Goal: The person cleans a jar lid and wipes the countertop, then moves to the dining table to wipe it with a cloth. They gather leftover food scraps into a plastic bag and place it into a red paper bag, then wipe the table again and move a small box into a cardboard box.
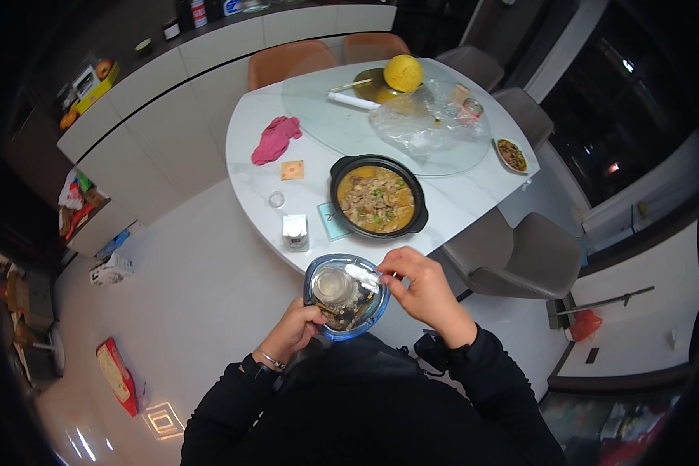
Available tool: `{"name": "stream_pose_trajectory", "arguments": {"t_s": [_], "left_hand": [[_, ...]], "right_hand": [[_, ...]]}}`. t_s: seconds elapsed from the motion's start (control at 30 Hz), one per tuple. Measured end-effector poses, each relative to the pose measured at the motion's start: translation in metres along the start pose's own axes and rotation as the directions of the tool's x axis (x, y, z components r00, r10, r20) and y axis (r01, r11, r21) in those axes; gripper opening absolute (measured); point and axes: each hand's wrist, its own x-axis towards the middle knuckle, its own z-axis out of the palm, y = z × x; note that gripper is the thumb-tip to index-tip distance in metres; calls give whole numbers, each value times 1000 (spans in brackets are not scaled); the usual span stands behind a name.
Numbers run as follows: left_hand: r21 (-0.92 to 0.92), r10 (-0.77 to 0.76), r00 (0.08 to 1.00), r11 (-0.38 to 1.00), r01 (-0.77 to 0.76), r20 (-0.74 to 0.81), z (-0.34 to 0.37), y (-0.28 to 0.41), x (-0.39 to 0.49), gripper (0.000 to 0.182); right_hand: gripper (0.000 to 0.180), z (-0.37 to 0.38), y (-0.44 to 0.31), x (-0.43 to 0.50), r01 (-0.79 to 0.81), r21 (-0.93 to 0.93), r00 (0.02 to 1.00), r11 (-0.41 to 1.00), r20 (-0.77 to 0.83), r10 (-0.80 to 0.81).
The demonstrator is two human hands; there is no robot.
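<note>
My left hand [299, 330] grips the lower left rim of a blue glass ashtray [345, 335], held in front of my body at the table's near edge. Cigarette butts and ash lie in it, with a small clear round container [331, 285] and a crumpled white wrapper or tissue [362, 276] on top. The fingertips of my right hand [420, 285] are pinched at the ashtray's right rim, beside the white piece; whether they grip it is unclear. Just beyond stands a black pot [423, 215] of stewed meat, partly over a light blue card or mat [333, 223].
A white carton [295, 232], a small clear cup [276, 199], a square packet [292, 170] and a pink cloth [276, 140] lie left on the table. The glass turntable [320, 110] bears a yellow pomelo [403, 73] and plastic bags [410, 125]. A grey chair [524, 256] stands right.
</note>
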Motion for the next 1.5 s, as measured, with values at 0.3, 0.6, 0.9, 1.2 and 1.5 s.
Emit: {"name": "stream_pose_trajectory", "arguments": {"t_s": [0.3, 0.6, 0.9, 1.2, 1.5], "left_hand": [[-12, 40, 999, 999, -40, -37, 34, 5, 52, 58], [-48, 335, 893, 930, -365, -302, 96, 2, 120, 76], [5, 387, 749, 890, -456, -538, 152, -20, 153, 73], [-40, 330, 717, 894, -446, -614, 159, -19, 170, 66], [-58, 297, 803, 924, -379, -516, 147, -14, 176, 69]], "right_hand": [[10, -59, 55, 19, 35, -86, 995, 996, -92, -43], [23, -201, 369, 141, -610, 538, 635, 582, -108, 765], [65, -250, 551, 270, -521, -231, 780, 822, -520, 348], [28, -239, 522, 259, -464, -321, 876, 825, -300, 376], [27, -233, 485, 100, -550, 154, 779, 821, -258, 571]]}}
